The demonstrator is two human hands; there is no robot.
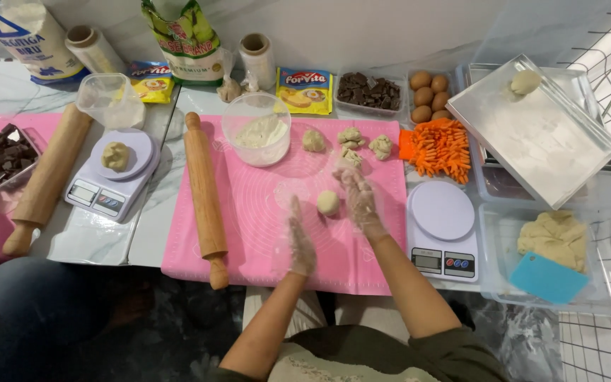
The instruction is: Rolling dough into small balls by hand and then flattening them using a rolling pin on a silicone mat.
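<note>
A small round dough ball [328, 203] lies on the pink silicone mat [263, 233] between my two hands. My left hand [300, 240], in a clear plastic glove, is flat and upright just left of the ball, fingers apart, holding nothing. My right hand [359, 198], also gloved, hovers just right of the ball with fingers spread, not gripping it. Further back on the mat lie another dough ball [313, 140] and three rougher dough pieces [362, 145].
A wooden rolling pin [205, 198] lies along the mat's left side, beside a clear bowl of flour [256, 131]. A white kitchen scale [442, 230], orange tool [440, 147], eggs [429, 95], chocolate chunks [369, 92], a floured tray [539, 134] and a dough tub [556, 247] stand right. Another scale [111, 173] sits left.
</note>
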